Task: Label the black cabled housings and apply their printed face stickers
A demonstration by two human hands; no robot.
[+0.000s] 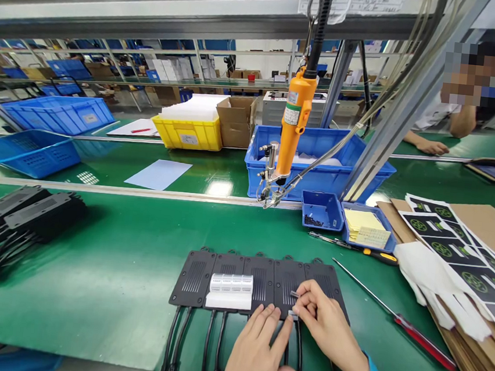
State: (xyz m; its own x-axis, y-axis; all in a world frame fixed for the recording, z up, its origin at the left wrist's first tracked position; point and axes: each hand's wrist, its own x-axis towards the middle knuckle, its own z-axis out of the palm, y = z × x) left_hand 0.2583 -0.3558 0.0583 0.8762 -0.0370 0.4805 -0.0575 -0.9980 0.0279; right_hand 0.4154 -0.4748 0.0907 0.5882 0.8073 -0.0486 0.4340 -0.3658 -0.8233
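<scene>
Several black boxes (190, 282) with cables at their near edge lie side by side on the green bench. A curled sheet of white labels (231, 289) rests on the second and third from the left. My left hand (258, 350) lies with its fingers spread over the near edge of the middle boxes, its index fingertip beside a small silvery label (293, 315). My right hand (326, 321), with a blue wristband, is pinched over the fourth box. A small strip (295, 294) shows at its fingertips.
An orange electric screwdriver (293, 126) hangs above the bench. Small blue trays (321, 210), a red-handled screwdriver (425, 342), white gloves (435, 279) and printed sheets are at right. More black boxes (39, 209) lie left. A person's hand (432, 147) rests across the bench.
</scene>
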